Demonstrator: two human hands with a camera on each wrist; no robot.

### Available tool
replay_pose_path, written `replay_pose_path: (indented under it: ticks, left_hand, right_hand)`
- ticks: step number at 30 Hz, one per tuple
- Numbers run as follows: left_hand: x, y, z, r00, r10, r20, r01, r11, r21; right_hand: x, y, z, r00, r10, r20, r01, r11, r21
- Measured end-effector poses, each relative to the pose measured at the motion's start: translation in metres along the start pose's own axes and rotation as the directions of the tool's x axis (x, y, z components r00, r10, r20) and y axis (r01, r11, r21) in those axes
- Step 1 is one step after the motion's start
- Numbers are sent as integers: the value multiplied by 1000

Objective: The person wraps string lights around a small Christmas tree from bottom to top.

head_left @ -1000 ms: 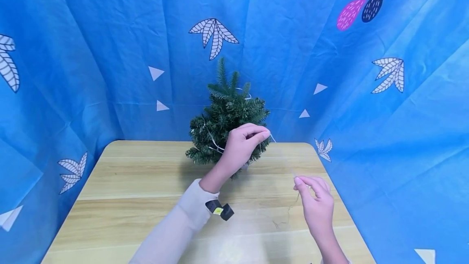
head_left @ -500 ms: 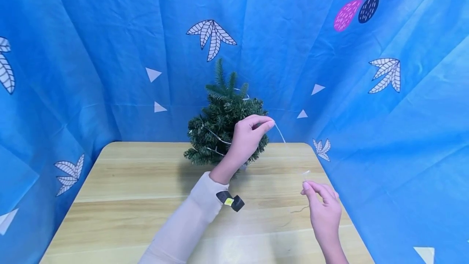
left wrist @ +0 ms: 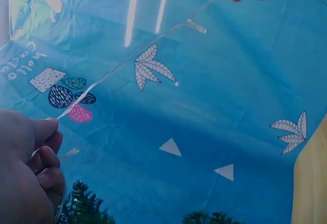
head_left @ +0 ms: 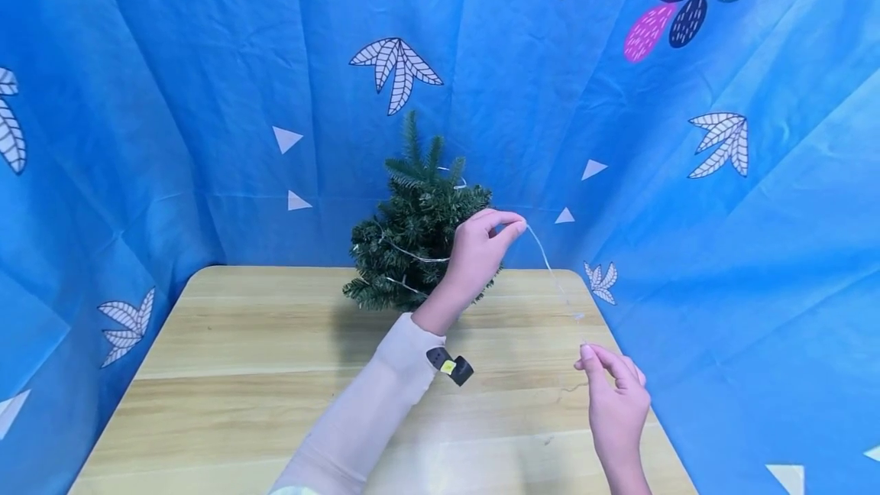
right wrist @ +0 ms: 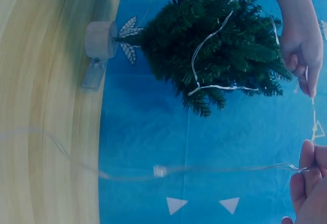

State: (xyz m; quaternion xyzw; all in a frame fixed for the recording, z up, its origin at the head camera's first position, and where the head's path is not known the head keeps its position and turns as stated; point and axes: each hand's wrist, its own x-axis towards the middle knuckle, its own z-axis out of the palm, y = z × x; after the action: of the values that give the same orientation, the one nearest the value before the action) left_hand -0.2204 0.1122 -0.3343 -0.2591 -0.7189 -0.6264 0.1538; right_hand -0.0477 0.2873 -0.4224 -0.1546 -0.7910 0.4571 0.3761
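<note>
A small green artificial Christmas tree [head_left: 412, 212] stands near the back of the table, with loops of clear string lights [right wrist: 195, 63] on its branches. My left hand [head_left: 477, 250] is in front of the tree's right side. Its thumb and fingers pinch the string-light wire [head_left: 543, 254], which slants down to the right. Lower and farther right, my right hand [head_left: 616, 403] pinches the same strand. In the left wrist view the wire runs fairly straight between both hands, with a small bulb [left wrist: 196, 26] on it. A loose length [right wrist: 127, 177] trails from my right hand.
The light wooden table [head_left: 227, 373] has rounded back corners. Blue patterned cloth [head_left: 522, 98] hangs behind it and at both sides. In the right wrist view the tree has a pale round base [right wrist: 99, 39] with a transparent piece [right wrist: 93, 76] beside it.
My left hand has moved right and up across the tree, uncovering more of the lights on its front. My right hand has shifted right and slightly down, still pinching the wire.
</note>
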Motion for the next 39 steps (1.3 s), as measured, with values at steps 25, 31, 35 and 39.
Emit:
replay_pose_path:
  ticks: [25, 31, 35, 39]
  left_hand:
    - [-56, 11, 27, 908, -47, 416, 8, 996, 94]
    - [-59, 4, 34, 870, 75, 487, -181, 968, 173]
    - [-54, 5, 33, 846, 132, 517, -290, 927, 239]
    - [-44, 9, 34, 814, 188, 550, -404, 863, 302]
  right_hand:
    - [5, -28, 25, 999, 28, 27, -30, 995, 94]
    - [6, -31, 28, 1000, 3, 21, -6, 994, 112]
    - [8, -32, 28, 1000, -11, 19, 9, 993, 122]
    - [9, -32, 27, 999, -30, 15, 28, 991, 131]
